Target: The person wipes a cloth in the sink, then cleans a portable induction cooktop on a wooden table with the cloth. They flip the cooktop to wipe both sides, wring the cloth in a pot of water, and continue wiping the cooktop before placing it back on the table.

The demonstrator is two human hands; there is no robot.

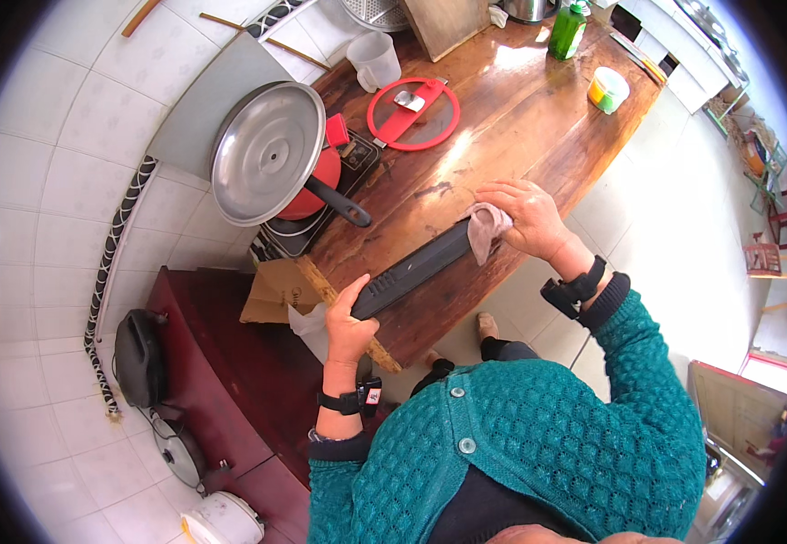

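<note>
A slim black appliance (417, 265) is held on edge over the near end of the wooden table (543, 136). It has vent slots near its left end and may be an induction cooktop; its far face is hidden. My left hand (349, 323) grips the left end, thumb along the top. At the other end, my right hand (526, 214) presses a pinkish-grey cloth (487, 231) onto the appliance's edge. Folds of the cloth hang down over the black surface.
Left of the appliance, a wok with a steel lid (271, 153) rests above a red pan (315, 183) on a cooktop (362, 160). A red-rimmed lid (451, 129), plastic jug (374, 61), green bottle (567, 34) and small tub (609, 90) stand farther along. A dark-red cabinet (209, 340) adjoins the table.
</note>
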